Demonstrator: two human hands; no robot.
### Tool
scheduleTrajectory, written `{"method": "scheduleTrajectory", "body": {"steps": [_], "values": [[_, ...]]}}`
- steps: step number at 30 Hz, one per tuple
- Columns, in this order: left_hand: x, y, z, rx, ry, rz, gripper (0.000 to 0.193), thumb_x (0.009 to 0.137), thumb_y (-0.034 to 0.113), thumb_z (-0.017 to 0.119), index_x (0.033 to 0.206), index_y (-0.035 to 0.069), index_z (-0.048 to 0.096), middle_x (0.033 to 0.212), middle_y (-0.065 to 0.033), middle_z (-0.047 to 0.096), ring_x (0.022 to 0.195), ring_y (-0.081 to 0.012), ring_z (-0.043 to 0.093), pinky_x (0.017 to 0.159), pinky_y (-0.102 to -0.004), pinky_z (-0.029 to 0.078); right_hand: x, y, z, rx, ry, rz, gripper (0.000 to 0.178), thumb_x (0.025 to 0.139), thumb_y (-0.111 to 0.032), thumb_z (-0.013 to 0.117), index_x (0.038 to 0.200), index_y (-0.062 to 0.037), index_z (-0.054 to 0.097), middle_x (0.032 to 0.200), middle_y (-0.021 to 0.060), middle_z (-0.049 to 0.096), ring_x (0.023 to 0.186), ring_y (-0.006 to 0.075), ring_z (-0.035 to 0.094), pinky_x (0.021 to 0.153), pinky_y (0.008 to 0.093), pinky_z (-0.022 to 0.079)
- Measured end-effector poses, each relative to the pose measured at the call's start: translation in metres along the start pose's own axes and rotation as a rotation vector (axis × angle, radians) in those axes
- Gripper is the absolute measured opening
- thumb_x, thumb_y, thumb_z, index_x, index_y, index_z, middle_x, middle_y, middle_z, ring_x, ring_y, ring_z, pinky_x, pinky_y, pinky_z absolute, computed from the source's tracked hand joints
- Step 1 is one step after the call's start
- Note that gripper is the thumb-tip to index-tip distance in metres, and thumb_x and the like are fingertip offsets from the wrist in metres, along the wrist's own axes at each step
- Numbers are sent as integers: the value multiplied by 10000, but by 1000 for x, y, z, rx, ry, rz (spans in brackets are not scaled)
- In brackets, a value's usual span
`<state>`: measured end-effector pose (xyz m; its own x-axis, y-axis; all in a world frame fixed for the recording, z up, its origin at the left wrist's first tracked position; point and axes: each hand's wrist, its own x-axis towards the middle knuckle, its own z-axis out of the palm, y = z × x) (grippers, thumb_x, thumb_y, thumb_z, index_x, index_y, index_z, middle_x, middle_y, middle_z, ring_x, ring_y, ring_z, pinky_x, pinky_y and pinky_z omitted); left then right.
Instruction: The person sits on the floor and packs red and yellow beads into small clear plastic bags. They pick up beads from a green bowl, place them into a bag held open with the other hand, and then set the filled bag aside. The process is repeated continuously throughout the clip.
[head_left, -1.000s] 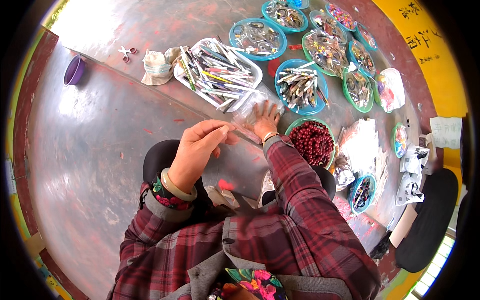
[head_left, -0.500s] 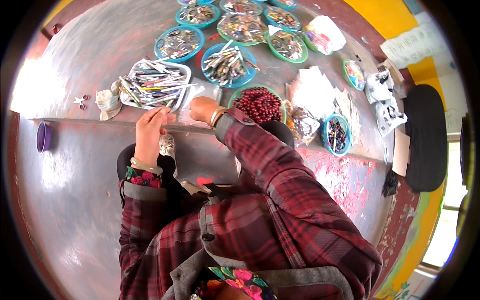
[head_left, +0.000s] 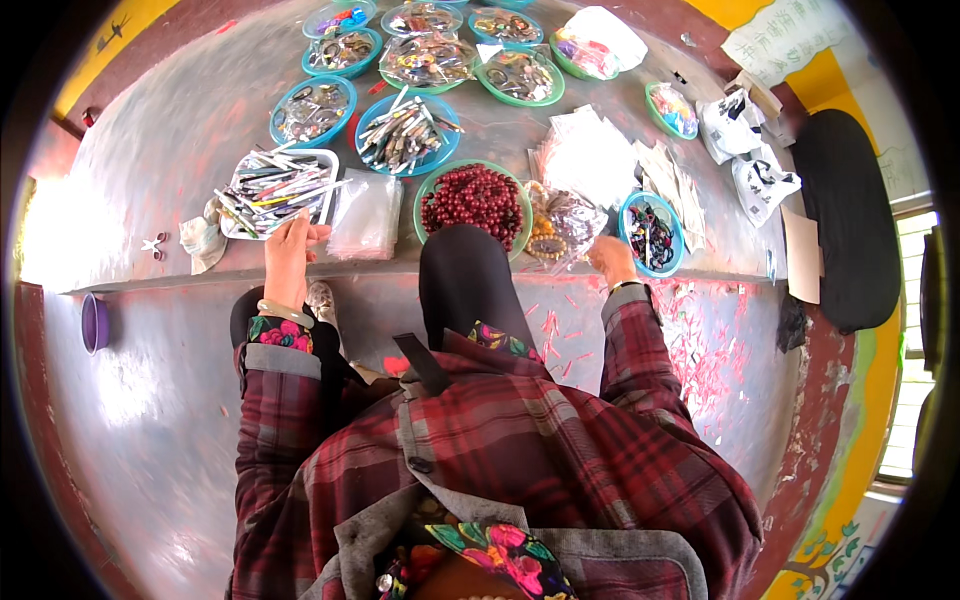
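Hands well apart, black knee (head_left: 470, 265) between. R hand (head_left: 612, 262) is at the bead bag's (head_left: 568, 225) lower right corner, fingers curled; can't tell if they've got the plastic or just brush it. L hand (head_left: 288, 262) is up at the front of the pen tray (head_left: 333, 168), thumb & fingers bunched; can't tell if anything's pinched.

Bag lies just left & a bit fwd of R, so R's nearer by far; L is across the knee. It's crumpled, long axis unclear. Sides are tight: green bowl (head_left: 421, 236) w/ red beads to its left, blue bowl (head_left: 681, 240) just past R, white packets (head_left: 597, 155) behind. Slab (head_left: 220, 135) edge runs right under bag & R; more room my way, over floor w/ red scraps (head_left: 690, 350). Clear sleeves (head_left: 365, 220) lie flat btwn L & green bowl.
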<state>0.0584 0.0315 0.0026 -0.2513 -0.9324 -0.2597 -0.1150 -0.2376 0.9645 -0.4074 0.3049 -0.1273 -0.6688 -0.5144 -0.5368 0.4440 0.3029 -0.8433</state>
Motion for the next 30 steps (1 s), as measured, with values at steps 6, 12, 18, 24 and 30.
{"method": "scheduleTrajectory", "body": {"steps": [6,12,18,24,30], "values": [[1,-4,14,79,12,-20,283,867,281,529,716,43,552,780,-79,650,744,-129,609,533,-239,360,51,53,-9,292,138,68,99,821,-186,600,826,-99,553,638,14,451,491,155,422,458,281,385],[2,1,30,91,-3,-23,278,863,268,534,736,23,566,778,-83,648,752,-145,618,531,-242,372,96,52,-5,-100,447,167,223,739,-203,659,910,-72,597,738,63,544,623,175,521,520,306,419],[1,-3,28,101,-2,-21,283,863,248,536,701,17,566,766,-90,651,701,-129,601,512,-233,370,69,48,15,-499,557,-275,222,692,-167,598,882,-57,627,600,93,573,650,195,577,594,315,433],[-1,-1,30,95,-8,-12,286,860,248,541,698,13,566,759,-91,651,662,-114,575,515,-230,371,61,47,20,426,364,-99,214,733,-229,625,889,-102,554,837,-1,513,689,140,467,588,310,364],[-4,3,34,125,-29,8,305,865,272,529,720,9,581,757,-76,649,674,-108,564,541,-244,380,78,45,13,259,335,10,179,736,-223,667,804,-77,588,631,42,516,505,164,460,429,310,339]]}}
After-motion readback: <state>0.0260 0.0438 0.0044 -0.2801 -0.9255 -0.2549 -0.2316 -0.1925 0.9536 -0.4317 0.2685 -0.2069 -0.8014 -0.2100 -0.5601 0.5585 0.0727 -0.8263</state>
